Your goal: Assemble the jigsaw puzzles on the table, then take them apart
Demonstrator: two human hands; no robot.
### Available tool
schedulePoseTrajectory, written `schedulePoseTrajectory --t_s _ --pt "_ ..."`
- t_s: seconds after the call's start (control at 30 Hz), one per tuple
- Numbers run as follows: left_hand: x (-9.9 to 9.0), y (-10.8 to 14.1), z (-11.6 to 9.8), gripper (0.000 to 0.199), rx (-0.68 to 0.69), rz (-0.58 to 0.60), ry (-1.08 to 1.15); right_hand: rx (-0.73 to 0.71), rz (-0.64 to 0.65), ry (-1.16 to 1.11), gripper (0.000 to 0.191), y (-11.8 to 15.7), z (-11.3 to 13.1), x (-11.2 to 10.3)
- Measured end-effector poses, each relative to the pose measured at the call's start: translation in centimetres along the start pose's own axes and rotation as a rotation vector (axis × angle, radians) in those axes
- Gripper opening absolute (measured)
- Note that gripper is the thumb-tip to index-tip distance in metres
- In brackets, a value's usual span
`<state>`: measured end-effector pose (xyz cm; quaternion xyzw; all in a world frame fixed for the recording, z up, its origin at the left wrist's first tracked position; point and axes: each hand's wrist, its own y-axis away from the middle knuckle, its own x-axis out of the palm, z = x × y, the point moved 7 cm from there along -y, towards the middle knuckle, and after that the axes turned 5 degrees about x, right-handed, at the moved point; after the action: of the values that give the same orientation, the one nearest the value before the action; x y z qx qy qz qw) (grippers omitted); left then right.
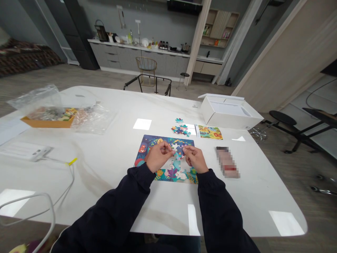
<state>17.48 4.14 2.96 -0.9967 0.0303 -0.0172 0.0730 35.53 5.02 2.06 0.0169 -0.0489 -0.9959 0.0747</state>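
Note:
A colourful jigsaw puzzle (172, 175) with a dark blue border lies on the white table, partly filled, with pale gaps in its middle and lower right. Both hands are over it. My left hand (159, 156) is closed in a pinch above the centre; what its fingertips hold, if anything, is too small to make out. Facing it, my right hand (196, 158) pinches a dark blue puzzle piece (180, 151) between thumb and fingers. Beyond the board sits a small pile of loose puzzle pieces (181, 130). My left hand hides part of the puzzle's left side.
Right of the pile lies a picture card (210, 132), before an open white box (229, 114). A blurred phone-like object (228, 162) is right of my hand. On the left are an orange tray (48, 123), clear plastic wrap (92, 119) and a white power strip (26, 151) with cable.

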Motion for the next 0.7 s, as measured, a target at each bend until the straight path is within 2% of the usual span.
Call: schedulePoseTrajectory --t_s 0.1,0.27,0.43,0.5,0.6,0.7 --pt "0.4 0.1 0.0 0.034 0.003 0.049 -0.021 -0.024 -0.016 -0.011 0.043 0.0 0.0 -0.1" --pt "1.4 0.6 0.3 0.046 -0.085 0.169 0.004 -0.055 0.009 0.055 0.042 0.0 0.0 0.2" --pt "1.4 0.6 -0.1 0.034 -0.088 0.17 -0.074 0.005 0.059 0.05 0.048 0.2 -0.3 0.5" --pt "1.4 0.7 0.0 0.038 -0.107 0.165 -0.045 0.026 0.091 0.03 0.048 0.4 -0.2 0.8" --pt "1.3 0.7 0.4 0.048 -0.138 0.144 0.036 -0.018 0.148 -0.03 0.046 0.6 0.5 1.2" --pt "1.4 0.8 0.8 0.049 -0.146 0.15 0.04 -0.054 0.144 -0.092 0.05 0.6 0.9 1.1"
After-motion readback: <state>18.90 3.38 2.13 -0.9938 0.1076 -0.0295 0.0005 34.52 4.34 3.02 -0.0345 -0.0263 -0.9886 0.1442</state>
